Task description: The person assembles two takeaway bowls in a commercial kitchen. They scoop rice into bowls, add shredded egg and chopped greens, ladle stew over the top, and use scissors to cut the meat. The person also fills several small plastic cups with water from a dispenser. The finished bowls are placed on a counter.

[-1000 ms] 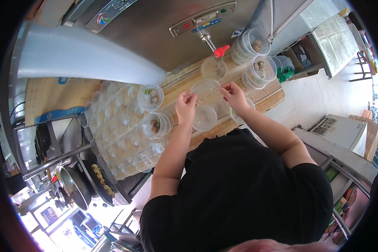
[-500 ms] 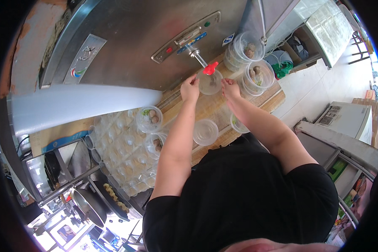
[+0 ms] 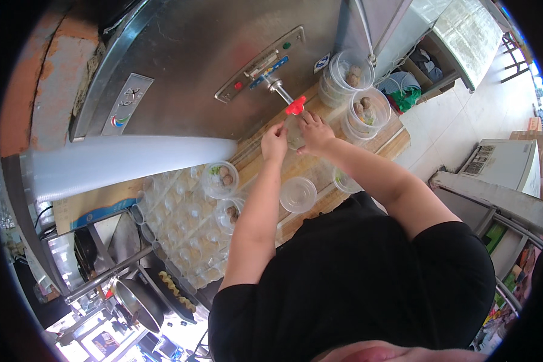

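Under the red-handled tap (image 3: 295, 106) of a steel boiler is a clear round plastic tub (image 3: 294, 135), largely covered by my hands. My left hand (image 3: 274, 142) is closed at its left edge, fingertips pinched together. My right hand (image 3: 317, 134) lies over its right side, fingers stretched out close below the red handle and thumb apart. What is inside the tub cannot be made out. Nearer to me on the wooden board lies a clear round lid or shallow tub (image 3: 298, 195). A tub with brown balls and greens (image 3: 219, 179) stands left of my left forearm.
Stacked tubs with brown balls (image 3: 368, 113) stand to the right, with another stack (image 3: 349, 75) behind. Many small clear cups (image 3: 181, 217) cover the left side. The steel boiler (image 3: 181, 72) rises behind the board. A pan (image 3: 137, 303) is at the lower left.
My right hand has moved left and inward from the tub's right edge, its fingers now spread over the tub. My left hand stays at the left edge. The view has shifted slightly.
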`<state>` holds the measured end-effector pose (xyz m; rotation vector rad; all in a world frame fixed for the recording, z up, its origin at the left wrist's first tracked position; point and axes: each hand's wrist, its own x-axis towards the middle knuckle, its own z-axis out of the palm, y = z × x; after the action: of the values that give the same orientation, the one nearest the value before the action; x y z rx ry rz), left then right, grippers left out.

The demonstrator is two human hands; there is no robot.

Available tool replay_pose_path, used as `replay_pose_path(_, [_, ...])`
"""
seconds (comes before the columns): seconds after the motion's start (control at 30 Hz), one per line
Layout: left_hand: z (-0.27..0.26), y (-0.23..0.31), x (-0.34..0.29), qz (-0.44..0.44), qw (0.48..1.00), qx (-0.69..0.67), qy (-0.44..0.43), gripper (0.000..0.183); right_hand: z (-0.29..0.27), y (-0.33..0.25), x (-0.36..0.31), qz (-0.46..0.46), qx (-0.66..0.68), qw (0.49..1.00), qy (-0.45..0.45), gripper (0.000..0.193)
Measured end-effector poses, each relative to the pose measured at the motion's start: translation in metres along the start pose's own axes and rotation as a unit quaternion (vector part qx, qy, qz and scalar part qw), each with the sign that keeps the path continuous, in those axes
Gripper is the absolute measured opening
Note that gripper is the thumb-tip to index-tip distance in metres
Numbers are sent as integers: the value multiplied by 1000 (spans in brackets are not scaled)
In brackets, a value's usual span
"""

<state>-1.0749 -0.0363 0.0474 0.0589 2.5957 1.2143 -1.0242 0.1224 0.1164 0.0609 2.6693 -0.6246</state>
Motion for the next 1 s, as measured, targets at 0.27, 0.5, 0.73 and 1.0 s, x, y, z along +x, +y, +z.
replay_pose_path(0.27, [10,-13,-30,-86,966,-243,-35,46,54,44,-2,150,349,916,131,84])
replay_pose_path(0.5, [9,-8,-35,-125,963,-235,-34,44,73,59,6,196,436,874,84,66])
replay_pose_path(0.73, [-7,-20,-76,-97,995,-26,12,41,62,41,-25,26,234,970,64,80])
replay_pose_path(1.0, [-35,-27,-98,-133,989,-1,62,45,10,36,-108,-24,4,999,-42,96])
